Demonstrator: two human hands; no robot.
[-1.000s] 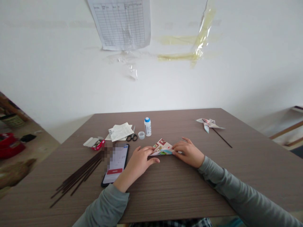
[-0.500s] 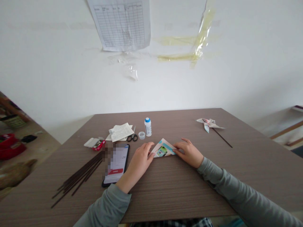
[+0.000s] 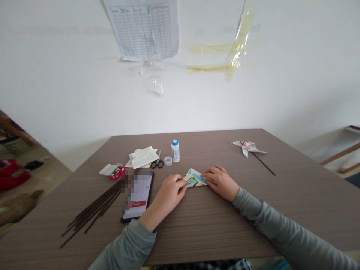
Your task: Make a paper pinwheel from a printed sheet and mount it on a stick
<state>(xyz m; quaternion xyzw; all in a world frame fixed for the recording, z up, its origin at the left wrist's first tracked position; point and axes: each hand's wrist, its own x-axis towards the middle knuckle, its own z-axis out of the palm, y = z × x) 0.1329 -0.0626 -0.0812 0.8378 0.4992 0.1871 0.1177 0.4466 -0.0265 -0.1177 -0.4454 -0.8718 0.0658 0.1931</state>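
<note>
A folded piece of printed paper, with blue and green patches, lies on the table in front of me. At its left corner, my left hand has thumb and fingers closed on the edge. My right hand presses the right side with its fingers bent over the paper, covering that corner. Just beyond the paper stands a white glue bottle with a blue top, and beside it a clear round cap.
Left of the cap are scissors, paper sheets and an open red-and-white box of small items. Nearer lie a phone and several dark thin sticks. A paper pinwheel on a stick rests at the right.
Both hands have come closer together over the paper. My right fingers have lowered onto it, and the paper's upper tip now sits lower and further left.
</note>
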